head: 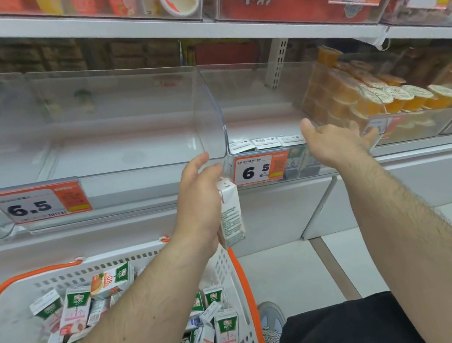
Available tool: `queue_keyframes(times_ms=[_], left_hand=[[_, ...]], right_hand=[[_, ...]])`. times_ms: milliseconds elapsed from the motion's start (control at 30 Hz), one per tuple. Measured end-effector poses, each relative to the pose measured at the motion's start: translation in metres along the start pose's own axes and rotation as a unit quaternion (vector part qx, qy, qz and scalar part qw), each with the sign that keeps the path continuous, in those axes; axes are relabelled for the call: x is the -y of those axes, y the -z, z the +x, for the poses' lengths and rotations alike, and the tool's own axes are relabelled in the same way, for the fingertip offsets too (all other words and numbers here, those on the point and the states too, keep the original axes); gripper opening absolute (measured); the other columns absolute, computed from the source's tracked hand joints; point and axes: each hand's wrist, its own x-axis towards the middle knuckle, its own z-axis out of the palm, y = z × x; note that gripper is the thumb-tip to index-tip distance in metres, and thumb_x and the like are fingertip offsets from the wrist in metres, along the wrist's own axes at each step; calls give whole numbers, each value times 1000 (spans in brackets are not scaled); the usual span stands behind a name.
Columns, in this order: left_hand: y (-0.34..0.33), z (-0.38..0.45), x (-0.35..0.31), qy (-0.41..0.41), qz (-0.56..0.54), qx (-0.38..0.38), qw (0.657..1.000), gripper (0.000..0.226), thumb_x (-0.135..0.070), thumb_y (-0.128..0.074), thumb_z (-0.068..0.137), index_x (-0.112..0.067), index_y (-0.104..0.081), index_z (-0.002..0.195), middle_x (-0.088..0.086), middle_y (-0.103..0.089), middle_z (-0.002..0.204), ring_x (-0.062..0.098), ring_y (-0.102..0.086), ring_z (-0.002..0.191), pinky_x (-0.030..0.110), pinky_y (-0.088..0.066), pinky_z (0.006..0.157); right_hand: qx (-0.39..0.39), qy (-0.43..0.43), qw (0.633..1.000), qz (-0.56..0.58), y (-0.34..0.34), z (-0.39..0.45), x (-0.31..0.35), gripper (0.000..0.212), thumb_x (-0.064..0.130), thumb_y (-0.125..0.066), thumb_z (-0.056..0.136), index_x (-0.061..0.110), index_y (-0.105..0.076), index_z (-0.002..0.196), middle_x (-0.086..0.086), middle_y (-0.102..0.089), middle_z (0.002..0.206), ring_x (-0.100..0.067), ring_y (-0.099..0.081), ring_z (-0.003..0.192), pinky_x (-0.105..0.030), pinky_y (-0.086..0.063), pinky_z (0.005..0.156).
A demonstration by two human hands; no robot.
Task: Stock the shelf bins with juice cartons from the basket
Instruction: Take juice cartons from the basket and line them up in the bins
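Observation:
My left hand [198, 201] grips a white juice carton [230, 214] upright, just below the front edge of the clear shelf bins. To its upper left stands a wide clear bin [45, 173] with nothing in it and a 6.5 price tag. The bin to the right [242, 128] holds a row of cartons [266, 143] behind its own 6.5 tag. My right hand [336, 138] reaches over that bin's front edge with fingers spread and holds nothing. A white basket with orange rim [241, 279] at the lower left holds several juice cartons [227, 335].
Further right, a clear bin holds orange jelly cups [388, 93]. An upper shelf [141, 35] with price tags overhangs the bins. White cabinet fronts run below the shelf. My shoe [271, 319] stands on the tiled floor beside the basket.

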Motion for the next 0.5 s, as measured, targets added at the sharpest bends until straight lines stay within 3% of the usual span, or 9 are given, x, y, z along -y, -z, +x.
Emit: queue_keyframes(times_ms=[67,133,200,233,300,367,433,500], left_hand=[[5,-5,-5,70,-46,5,996,17,-31,-50,95,-24,-64,101,4,-61,81,15,-52,60,27,-38,60],[11,-10,-9,112,-69,16,991,23,-33,-47,92,-19,-61,83,9,-56,76,18,-47,54,26,-35,56],[16,-12,-11,107,-106,17,988,24,-26,-40,91,-17,-61,96,11,-54,80,20,-47,57,25,-34,55],[19,-11,-11,101,-129,16,986,29,-20,-36,89,-15,-59,105,10,-53,81,21,-47,60,26,-35,57],[26,-9,-13,117,-177,18,977,36,-8,-32,84,-11,-54,113,10,-52,85,26,-49,70,32,-39,67],[34,-8,-13,137,-196,29,971,42,0,-30,81,-8,-51,116,17,-56,102,32,-56,84,41,-45,77],[43,-6,-13,145,-190,29,971,49,5,-32,82,-8,-48,126,23,-58,117,37,-61,90,44,-52,75],[50,-7,-14,143,-181,25,973,46,8,-36,86,-9,-47,128,23,-59,111,33,-63,83,42,-52,67]], right_hand=[[-75,27,997,11,4,-9,4,67,57,-9,96,32,-64,125,-4,-39,153,-29,-15,147,-60,-3,115],[-202,86,973,68,14,-24,14,52,46,-24,96,31,-72,108,0,-53,141,-26,-31,135,-52,-17,109],[-249,167,934,194,24,-50,33,33,33,-42,91,26,-74,92,5,-68,113,-21,-50,112,-42,-34,101],[-201,204,916,281,27,-65,43,22,30,-51,86,26,-73,87,8,-70,98,-17,-57,98,-39,-43,94],[10,264,881,393,29,-97,62,18,32,-63,72,28,-70,89,10,-66,77,-9,-59,69,-31,-51,73],[160,329,870,329,21,-119,75,34,38,-71,71,31,-65,104,12,-61,77,0,-54,60,-22,-45,64],[156,370,882,248,9,-124,83,35,34,-76,77,31,-63,109,15,-58,78,7,-54,63,-11,-39,61],[144,361,887,248,3,-123,90,26,27,-75,80,28,-66,104,15,-61,81,9,-55,65,-12,-41,61]])
